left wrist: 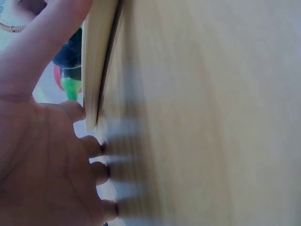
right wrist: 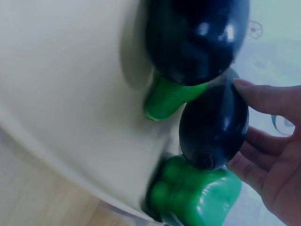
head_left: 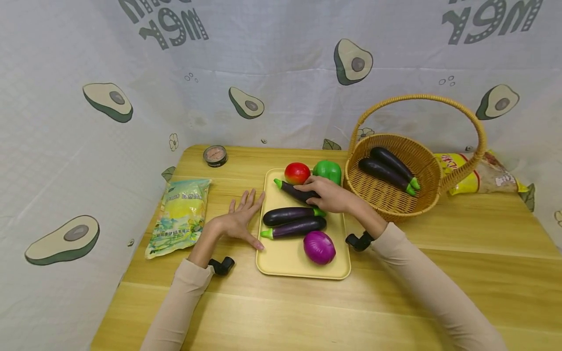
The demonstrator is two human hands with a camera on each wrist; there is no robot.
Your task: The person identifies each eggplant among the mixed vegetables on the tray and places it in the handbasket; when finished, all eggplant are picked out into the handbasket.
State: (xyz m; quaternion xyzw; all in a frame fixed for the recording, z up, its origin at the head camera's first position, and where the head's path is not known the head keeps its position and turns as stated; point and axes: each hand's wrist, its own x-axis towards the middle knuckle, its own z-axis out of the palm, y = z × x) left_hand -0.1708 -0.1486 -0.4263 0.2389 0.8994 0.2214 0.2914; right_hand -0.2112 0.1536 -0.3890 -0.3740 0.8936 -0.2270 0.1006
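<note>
My right hand [head_left: 329, 195] grips a dark eggplant [head_left: 290, 190] by its blunt end, over the far part of the cream tray [head_left: 281, 261]. The right wrist view shows thumb and fingers on either side of this eggplant [right wrist: 214, 127]. Beside the tray's left edge, my left hand [head_left: 237, 222] is spread, its thumb at the rim. Two more eggplants lie side by side mid-tray, the upper [head_left: 285, 216] and the lower [head_left: 300, 227]. A purple onion [head_left: 319, 247] sits nearest me; a red round fruit [head_left: 297, 173] and a green bell pepper [head_left: 327, 170] are at the back.
Right of the tray stands a wicker basket [head_left: 366, 195] with a tall handle, holding two eggplants [head_left: 386, 170]. A yellow-and-clear food bag [head_left: 487, 175] lies behind it. To the left are a yellow-green packet [head_left: 180, 217] and a small round tin [head_left: 215, 156].
</note>
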